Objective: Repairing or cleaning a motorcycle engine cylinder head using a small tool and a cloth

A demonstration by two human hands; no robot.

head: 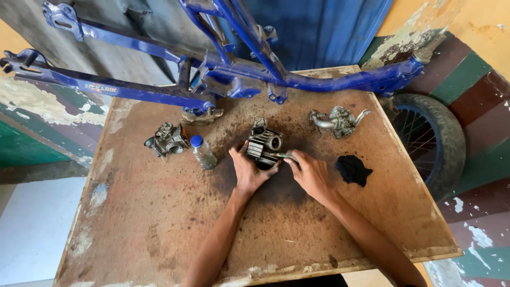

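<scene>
A person's 2 bare hands work at a finned metal engine cylinder (264, 145) lying near the middle of a stained wooden bench (159, 223), seen from above. The left hand (247, 171) is cupped against the cylinder's near side, fingers wrapped up around its lower edge and touching the fins. The right hand (311, 172) is closed in a pinch on a thin metal tool (284, 156), whose tip points at the cylinder's right side, just below its round bore.

Just left of the cylinder stands a small clear bottle (203, 152) with a blue cap, upright. Farther left lies a grey carburettor (167, 141), near the bottle but apart from it. A second carburettor-like metal part (338, 120) rests toward the bench's back right, well clear of the hands. A crumpled black rag (353, 170) lies just beside the right hand, on its outer side.

A blue motorcycle frame (234, 79) spans the bench's far edge, its tubes reaching out to the left. A spoked wheel with a tyre (435, 138) leans beyond the bench's right side, against a wall painted in coloured stripes.
</scene>
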